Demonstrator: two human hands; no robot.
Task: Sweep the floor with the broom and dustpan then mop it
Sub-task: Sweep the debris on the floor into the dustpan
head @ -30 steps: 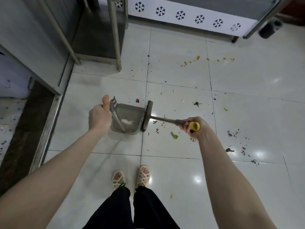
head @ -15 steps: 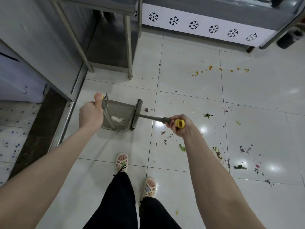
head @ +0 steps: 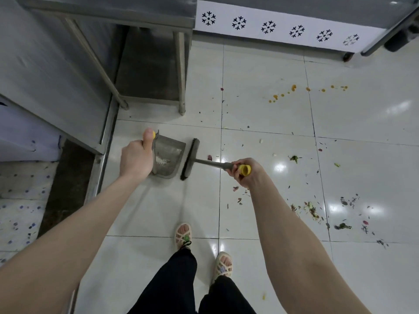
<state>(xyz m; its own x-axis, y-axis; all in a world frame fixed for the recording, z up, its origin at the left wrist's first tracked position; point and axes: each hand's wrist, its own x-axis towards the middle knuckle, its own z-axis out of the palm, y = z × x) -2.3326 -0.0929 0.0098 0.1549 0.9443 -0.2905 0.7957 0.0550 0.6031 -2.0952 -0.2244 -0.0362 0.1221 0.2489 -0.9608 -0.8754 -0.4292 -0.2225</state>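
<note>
My left hand (head: 136, 158) is shut on the yellow-tipped handle of a grey dustpan (head: 169, 156), whose pan sits on the white tiles with a little pale debris inside. My right hand (head: 246, 174) grips the yellow-capped end of a short grey broom (head: 190, 158). The broom's dark brush head stands right at the pan's open mouth. Scraps of green, red and dark litter (head: 310, 208) lie scattered on the floor to the right of my right arm, and orange bits (head: 293, 88) lie farther away.
A steel table (head: 181, 73) with legs and a low shelf stands just beyond the dustpan. A steel cabinet (head: 45, 71) runs along the left, with a raised metal sill below it. A white snowflake-patterned panel (head: 283, 28) lines the far wall. My sandalled feet (head: 183, 235) stand on the tiles below.
My view has shifted left and back with a step; one foot now stands ahead of the other. The dustpan and broom have slid left toward the steel table, brush still at the pan's mouth.
</note>
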